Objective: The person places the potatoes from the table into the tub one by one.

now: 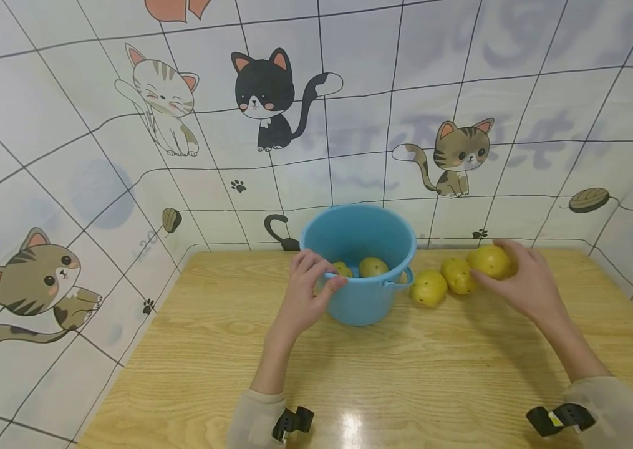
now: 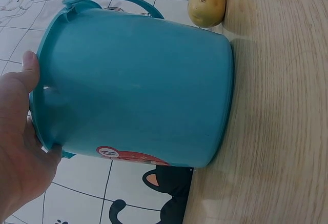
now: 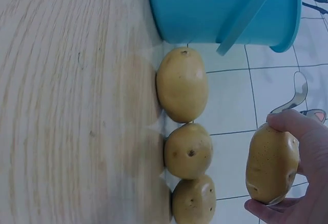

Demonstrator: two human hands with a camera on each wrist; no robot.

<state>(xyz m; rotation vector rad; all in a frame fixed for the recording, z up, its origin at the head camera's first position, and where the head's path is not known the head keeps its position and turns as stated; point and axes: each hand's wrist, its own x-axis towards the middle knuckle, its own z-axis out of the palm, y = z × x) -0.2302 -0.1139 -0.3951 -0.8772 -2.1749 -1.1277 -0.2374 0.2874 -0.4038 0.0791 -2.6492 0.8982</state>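
Observation:
A light-blue plastic bucket (image 1: 363, 302) stands upright on the table, with two potatoes (image 1: 373, 267) visible inside it. My left hand (image 1: 307, 293) grips the near-left part of its rim; the left wrist view shows the thumb on one side of the rim. To the right of the bucket, my right hand (image 1: 524, 284) holds a potato (image 3: 271, 163) between thumb and fingers, raised off the table. Three more potatoes lie in a row beside the bucket in the right wrist view: one nearest it (image 3: 182, 85), a middle one (image 3: 188, 151) and a far one (image 3: 193, 201).
The wooden table (image 1: 193, 362) meets a wall covering (image 1: 350, 156) printed with cats and grid lines just behind the bucket. A blue carrying handle (image 3: 251, 14) hangs down the side of the bucket that faces the potatoes. Each sleeve carries a black strap (image 1: 294, 424).

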